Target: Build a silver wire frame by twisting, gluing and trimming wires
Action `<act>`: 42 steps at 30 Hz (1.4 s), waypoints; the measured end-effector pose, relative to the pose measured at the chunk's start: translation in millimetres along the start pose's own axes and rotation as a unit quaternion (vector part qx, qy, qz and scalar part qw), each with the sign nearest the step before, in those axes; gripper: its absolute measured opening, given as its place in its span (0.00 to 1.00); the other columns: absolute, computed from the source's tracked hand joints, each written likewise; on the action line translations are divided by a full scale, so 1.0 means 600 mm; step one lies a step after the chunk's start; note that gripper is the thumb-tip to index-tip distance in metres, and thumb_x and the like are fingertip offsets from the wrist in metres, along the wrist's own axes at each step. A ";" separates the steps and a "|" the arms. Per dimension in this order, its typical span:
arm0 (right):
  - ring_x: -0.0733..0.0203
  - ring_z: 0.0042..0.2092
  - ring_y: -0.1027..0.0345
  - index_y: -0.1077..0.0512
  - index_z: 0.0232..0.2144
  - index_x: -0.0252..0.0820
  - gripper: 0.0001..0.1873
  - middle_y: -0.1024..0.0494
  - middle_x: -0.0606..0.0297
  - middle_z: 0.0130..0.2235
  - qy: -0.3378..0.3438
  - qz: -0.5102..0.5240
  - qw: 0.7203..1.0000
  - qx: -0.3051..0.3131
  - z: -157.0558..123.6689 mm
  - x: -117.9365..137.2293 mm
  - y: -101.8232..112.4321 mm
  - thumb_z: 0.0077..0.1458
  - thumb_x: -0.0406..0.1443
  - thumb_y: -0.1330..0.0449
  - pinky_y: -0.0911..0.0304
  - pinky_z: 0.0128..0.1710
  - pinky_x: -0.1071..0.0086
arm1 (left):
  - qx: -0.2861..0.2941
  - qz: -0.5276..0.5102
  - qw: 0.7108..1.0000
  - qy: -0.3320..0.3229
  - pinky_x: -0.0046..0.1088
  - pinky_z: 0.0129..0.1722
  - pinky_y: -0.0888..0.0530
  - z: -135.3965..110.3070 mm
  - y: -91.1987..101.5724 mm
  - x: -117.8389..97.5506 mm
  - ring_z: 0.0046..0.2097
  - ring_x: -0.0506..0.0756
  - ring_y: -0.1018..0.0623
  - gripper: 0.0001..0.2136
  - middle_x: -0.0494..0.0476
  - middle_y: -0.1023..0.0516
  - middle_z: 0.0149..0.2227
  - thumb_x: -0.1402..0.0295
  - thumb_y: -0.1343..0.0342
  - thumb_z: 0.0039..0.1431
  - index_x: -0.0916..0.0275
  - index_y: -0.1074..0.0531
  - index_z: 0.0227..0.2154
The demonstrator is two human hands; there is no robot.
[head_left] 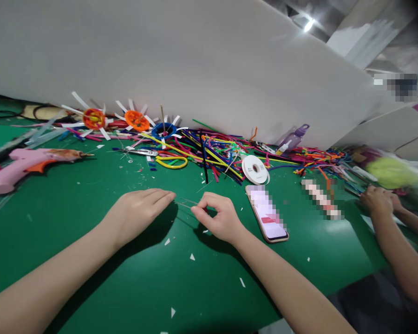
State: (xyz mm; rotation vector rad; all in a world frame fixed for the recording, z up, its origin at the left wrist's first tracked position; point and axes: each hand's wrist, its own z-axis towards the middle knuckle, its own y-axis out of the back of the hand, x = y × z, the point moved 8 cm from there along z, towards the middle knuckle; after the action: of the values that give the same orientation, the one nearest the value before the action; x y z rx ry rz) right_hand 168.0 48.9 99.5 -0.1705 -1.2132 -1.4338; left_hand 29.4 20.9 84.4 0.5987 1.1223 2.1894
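Note:
My right hand (220, 215) is closed in a pinch, thumb against forefinger, on thin pale wire-like strands (185, 203). The strands stretch left toward the fingertips of my left hand (139, 214). That hand is palm down just above the table, its fingers pressed together, and what lies under the fingertips is hidden. A few centimetres separate the two hands. Small white paper scraps (192, 257) lie on the green tabletop (132, 287) nearby. Right of my right hand is a phone (267, 213) with its screen lit.
Colourful pipe cleaners (212, 155) pile along the grey partition (167, 60), with yellow-handled scissors (172, 161) and a white ribbon spool (255, 170). Paper-spoked rings (136, 120) stand behind. A pink glue gun (24, 164) lies left. At right, another person's hands (378, 199) are at work.

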 end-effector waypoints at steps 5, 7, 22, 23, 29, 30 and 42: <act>0.68 0.25 0.42 0.38 0.20 0.41 0.14 0.37 0.70 0.22 -0.004 -0.006 1.000 0.001 -0.002 -0.003 0.000 0.57 0.37 0.46 0.45 0.27 0.72 | 0.005 -0.030 0.999 0.018 0.36 0.37 0.23 -0.002 -0.002 0.003 0.42 0.59 0.21 0.16 0.64 0.21 0.42 0.78 0.58 0.59 0.67 0.28 0.45; 0.68 0.25 0.42 0.39 0.19 0.42 0.15 0.37 0.70 0.22 -0.003 -0.006 1.000 0.000 -0.002 -0.003 0.001 0.56 0.38 0.47 0.45 0.27 0.72 | 0.014 -0.039 0.999 0.026 0.37 0.38 0.24 -0.003 -0.007 0.005 0.43 0.59 0.22 0.17 0.64 0.21 0.43 0.77 0.59 0.59 0.66 0.29 0.46; 0.69 0.23 0.42 0.32 0.24 0.40 0.12 0.34 0.71 0.21 -0.128 0.135 0.982 -0.030 -0.001 -0.042 0.003 0.51 0.42 0.41 0.44 0.24 0.73 | 0.083 -0.211 0.962 0.150 0.39 0.42 0.25 -0.008 -0.039 0.031 0.43 0.60 0.22 0.14 0.59 0.21 0.44 0.68 0.55 0.61 0.59 0.26 0.44; 0.69 0.22 0.42 0.30 0.29 0.41 0.13 0.33 0.71 0.22 -0.140 0.181 0.973 -0.040 -0.001 -0.049 0.005 0.52 0.45 0.42 0.43 0.24 0.72 | 0.073 -0.245 0.948 0.189 0.39 0.43 0.26 -0.007 -0.039 0.040 0.43 0.60 0.22 0.13 0.59 0.21 0.43 0.65 0.52 0.60 0.59 0.26 0.42; 0.63 0.38 0.30 0.31 0.44 0.45 0.19 0.24 0.61 0.41 -0.145 0.353 0.920 -0.088 0.006 -0.069 0.008 0.54 0.47 0.43 0.35 0.44 0.63 | 0.061 -0.630 0.634 0.444 0.27 0.35 0.24 -0.021 -0.078 0.036 0.31 0.52 0.21 0.10 0.52 0.19 0.29 0.62 0.36 0.47 0.61 0.25 0.31; 0.61 0.43 0.30 0.31 0.45 0.45 0.19 0.25 0.60 0.45 -0.145 0.374 0.913 -0.077 0.007 -0.068 0.002 0.53 0.46 0.42 0.37 0.49 0.61 | 0.070 -0.691 0.561 0.450 0.25 0.32 0.25 -0.021 -0.086 0.015 0.29 0.50 0.22 0.10 0.51 0.20 0.27 0.63 0.35 0.45 0.61 0.25 0.30; 0.59 0.40 0.26 0.28 0.43 0.42 0.24 0.21 0.61 0.37 -0.231 0.550 0.802 0.037 -0.011 -0.060 -0.065 0.49 0.50 0.38 0.40 0.53 0.54 | 0.231 -0.831 0.342 0.373 0.23 0.26 0.29 -0.017 -0.110 -0.112 0.24 0.49 0.23 0.09 0.54 0.21 0.23 0.70 0.33 0.42 0.66 0.26 0.26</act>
State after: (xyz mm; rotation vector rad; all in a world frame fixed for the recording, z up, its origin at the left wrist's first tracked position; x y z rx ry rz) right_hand 151.4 58.4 49.5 -1.0405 -1.1978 -0.3006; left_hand 91.1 -0.4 15.9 -1.1994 1.4843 0.0439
